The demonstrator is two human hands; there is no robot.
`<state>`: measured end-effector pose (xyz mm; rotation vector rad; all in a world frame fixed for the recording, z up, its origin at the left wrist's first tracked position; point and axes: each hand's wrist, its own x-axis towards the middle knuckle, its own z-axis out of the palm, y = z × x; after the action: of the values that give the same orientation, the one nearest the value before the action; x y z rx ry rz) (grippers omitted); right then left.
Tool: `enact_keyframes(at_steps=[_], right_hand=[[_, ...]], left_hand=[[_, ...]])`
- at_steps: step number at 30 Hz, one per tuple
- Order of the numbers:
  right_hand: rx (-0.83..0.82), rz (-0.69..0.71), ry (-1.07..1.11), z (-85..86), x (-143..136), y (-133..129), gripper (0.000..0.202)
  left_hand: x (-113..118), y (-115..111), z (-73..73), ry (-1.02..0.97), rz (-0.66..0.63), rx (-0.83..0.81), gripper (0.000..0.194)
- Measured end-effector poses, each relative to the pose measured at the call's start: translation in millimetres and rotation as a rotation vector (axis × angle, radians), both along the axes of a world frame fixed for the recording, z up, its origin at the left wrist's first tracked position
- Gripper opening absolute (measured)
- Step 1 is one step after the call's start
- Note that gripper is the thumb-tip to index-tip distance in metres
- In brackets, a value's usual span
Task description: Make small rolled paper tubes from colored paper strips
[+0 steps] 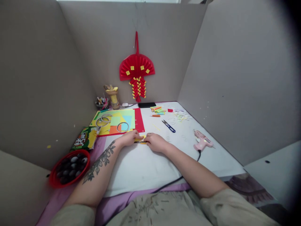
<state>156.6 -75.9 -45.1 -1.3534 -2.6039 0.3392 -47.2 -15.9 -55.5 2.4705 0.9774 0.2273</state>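
Observation:
My left hand (130, 138) and my right hand (155, 142) meet at the middle of the white table. Between them is a small piece of yellow paper (139, 138), with the fingers of both hands closed at its two ends. Along the paper's near edge lies a thin dark-and-yellow stick (141, 142), perhaps a pen; its right end disappears beneath my right fingers. Behind my left hand are stacked coloured paper sheets (128, 114) with metal rings (123, 126) on top. Blue thread snips (168, 126) lie beyond my right hand.
At right sits a pink glue gun (201, 140), its black cord running towards me. Several small paper rolls (158, 109) and paper scraps (182, 116) lie farther back. A red bowl (53, 180) of dark round items and a snack packet (86, 138) stand left. A red paper fan ornament (137, 67) hangs behind.

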Motion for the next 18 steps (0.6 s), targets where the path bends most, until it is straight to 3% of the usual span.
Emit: enact_keyframes(at_steps=[4, 7, 10, 13, 18], right_hand=[[-0.015, 0.096, 0.063, 2.1, 0, 1, 0.023], [-0.044, 0.165, 0.160, 5.0, 18, 7, 0.024], [0.005, -0.051, 0.227, 4.8, 43, 17, 0.024], [0.039, -0.306, 0.176, 0.0, 58, 26, 0.028], [0.049, -0.269, 0.150, -6.5, 49, 26, 0.022]], left_hand=[[-1, 3, -2.4, 0.026, -0.059, 0.037, 0.037], [-3, 2, -2.5, -0.037, -0.009, -0.003, 0.041], [-5, -4, 1.0, -0.145, 0.119, -0.012, 0.036], [-4, -13, 6.8, -0.133, 0.207, 0.088, 0.028], [3, -27, 13.6, 0.106, 0.274, 0.206, 0.018]])
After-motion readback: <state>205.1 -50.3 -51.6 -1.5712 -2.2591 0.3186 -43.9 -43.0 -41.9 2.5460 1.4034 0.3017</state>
